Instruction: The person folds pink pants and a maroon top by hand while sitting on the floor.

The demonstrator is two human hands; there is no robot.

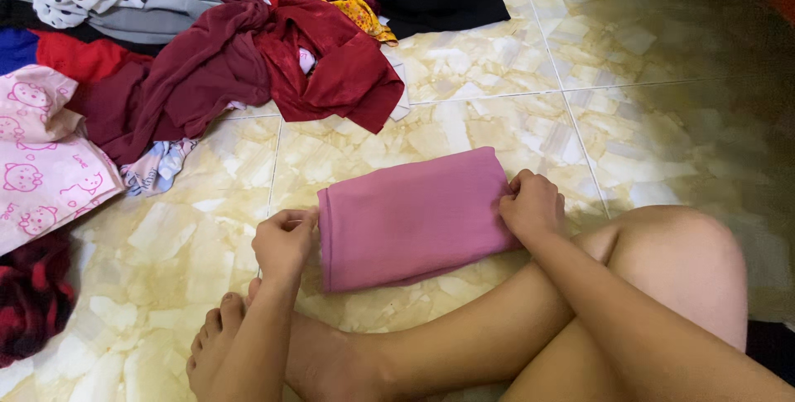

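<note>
- The heap of clothes runs off the frame's top and left edges; single garments in it are hard to tell apart.
- A folded pink cloth, a soft matte rectangle, lies flat on the glossy marbled floor tiles before crossed bare legs.
- The left hand pinches its left edge, the right hand its right edge, fingers closed on the fabric.
</note>
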